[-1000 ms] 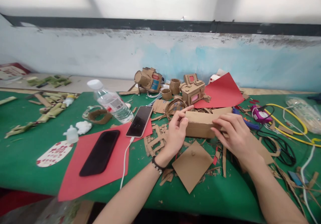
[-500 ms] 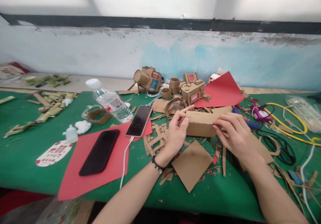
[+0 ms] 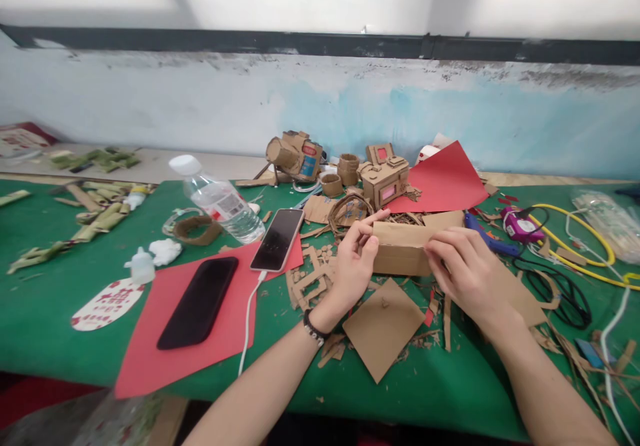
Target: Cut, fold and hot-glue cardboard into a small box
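Observation:
Between my two hands is a small folded cardboard box (image 3: 400,258), held a little above the green table. My left hand (image 3: 356,259) grips its left end, thumb in front and index finger stretched along the back. At the right end, my right hand (image 3: 457,266) pinches the box's edge with thumb and fingertips. A square cardboard piece (image 3: 383,329) lies flat below the box. Under my right wrist is another flat cardboard sheet (image 3: 523,296), partly hidden. Behind the hands stands a cardboard model camera (image 3: 385,183) with a pink window.
Cardboard scraps (image 3: 313,279) litter the table (image 3: 280,373). To the left are two phones, the black one (image 3: 199,303) on red paper (image 3: 145,346), and a tilted water bottle (image 3: 225,203). A blue glue gun (image 3: 493,238) and yellow cable (image 3: 607,253) lie right.
The box has tipped slightly, so a bit more of its front side shows. Both hands keep their hold in nearly the same place.

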Action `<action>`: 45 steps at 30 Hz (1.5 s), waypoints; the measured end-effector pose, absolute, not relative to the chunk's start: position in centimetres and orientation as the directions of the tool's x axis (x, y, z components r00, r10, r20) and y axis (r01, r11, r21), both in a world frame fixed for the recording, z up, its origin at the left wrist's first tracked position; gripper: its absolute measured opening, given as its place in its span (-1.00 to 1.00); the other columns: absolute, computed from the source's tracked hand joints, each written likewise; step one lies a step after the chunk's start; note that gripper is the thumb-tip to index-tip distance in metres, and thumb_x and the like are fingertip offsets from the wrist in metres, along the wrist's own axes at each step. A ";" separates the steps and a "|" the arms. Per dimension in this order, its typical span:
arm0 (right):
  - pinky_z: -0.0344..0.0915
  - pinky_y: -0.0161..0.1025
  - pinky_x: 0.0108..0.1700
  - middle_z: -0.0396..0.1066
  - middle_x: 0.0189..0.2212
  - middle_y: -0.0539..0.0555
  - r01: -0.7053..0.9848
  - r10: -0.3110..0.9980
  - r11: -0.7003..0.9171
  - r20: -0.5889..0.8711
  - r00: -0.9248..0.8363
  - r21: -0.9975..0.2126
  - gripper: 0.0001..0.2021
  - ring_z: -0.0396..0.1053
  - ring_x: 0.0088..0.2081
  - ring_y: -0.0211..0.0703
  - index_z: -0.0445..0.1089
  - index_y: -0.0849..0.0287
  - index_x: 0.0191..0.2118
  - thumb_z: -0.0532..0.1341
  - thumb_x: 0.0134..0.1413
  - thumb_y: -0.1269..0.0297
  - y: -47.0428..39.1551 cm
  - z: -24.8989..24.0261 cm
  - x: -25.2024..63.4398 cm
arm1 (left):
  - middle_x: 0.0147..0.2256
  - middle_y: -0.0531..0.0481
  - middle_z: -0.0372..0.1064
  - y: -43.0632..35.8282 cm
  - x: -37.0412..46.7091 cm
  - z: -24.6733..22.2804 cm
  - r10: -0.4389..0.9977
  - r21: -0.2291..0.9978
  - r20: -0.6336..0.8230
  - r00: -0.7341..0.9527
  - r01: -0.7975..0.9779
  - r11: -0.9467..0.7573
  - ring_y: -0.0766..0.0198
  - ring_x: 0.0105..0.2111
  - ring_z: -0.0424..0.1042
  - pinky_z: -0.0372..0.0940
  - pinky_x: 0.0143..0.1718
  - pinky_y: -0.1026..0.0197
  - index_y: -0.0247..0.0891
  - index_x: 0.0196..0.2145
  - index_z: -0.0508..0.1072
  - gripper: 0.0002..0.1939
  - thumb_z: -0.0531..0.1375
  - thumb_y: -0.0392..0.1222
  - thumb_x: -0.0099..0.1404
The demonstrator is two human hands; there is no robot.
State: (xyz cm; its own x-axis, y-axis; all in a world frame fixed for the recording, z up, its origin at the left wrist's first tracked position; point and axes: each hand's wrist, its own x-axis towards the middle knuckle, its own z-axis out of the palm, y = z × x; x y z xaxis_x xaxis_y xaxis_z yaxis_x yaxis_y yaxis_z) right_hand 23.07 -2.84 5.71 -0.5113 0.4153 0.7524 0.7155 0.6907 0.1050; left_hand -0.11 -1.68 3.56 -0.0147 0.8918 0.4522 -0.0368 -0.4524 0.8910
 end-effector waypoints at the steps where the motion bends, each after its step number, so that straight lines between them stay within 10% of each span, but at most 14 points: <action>1: 0.52 0.08 0.04 0.57 -0.07 0.24 0.716 0.416 0.691 0.757 -0.504 0.097 -0.69 0.48 0.00 0.15 0.40 0.17 0.07 0.37 0.28 0.54 -2.8 5.7 23.1 | 0.29 -0.27 0.50 -1.7 -0.1 3.6 0.889 0.889 0.457 -0.020 -0.032 -0.457 0.01 0.23 0.52 0.38 0.19 -0.03 -0.14 -0.28 0.30 -0.76 0.17 -0.02 0.56; 31: 0.47 0.34 0.26 0.47 0.16 0.25 0.627 0.469 0.768 0.782 -0.411 -0.131 -0.57 0.41 0.29 0.27 0.37 0.01 0.20 0.38 0.29 0.42 -2.1 5.4 23.5 | 0.30 -0.28 0.50 -1.8 -0.2 3.6 0.877 0.877 0.480 0.006 -0.002 -0.480 -0.03 0.29 0.48 0.37 0.25 -0.12 -0.13 -0.25 0.31 -0.74 0.15 0.03 0.58; 45: 0.62 0.12 0.14 0.46 0.16 0.23 0.593 0.521 0.766 0.779 -0.349 -0.246 -0.70 0.54 0.17 0.10 0.41 0.00 0.05 0.32 0.32 0.51 -2.7 4.7 22.4 | 0.30 -0.26 0.49 -1.8 -0.2 3.5 0.863 0.864 0.504 0.029 -0.018 -0.503 -0.04 0.23 0.53 0.42 0.17 -0.10 -0.13 -0.25 0.31 -0.74 0.15 0.04 0.58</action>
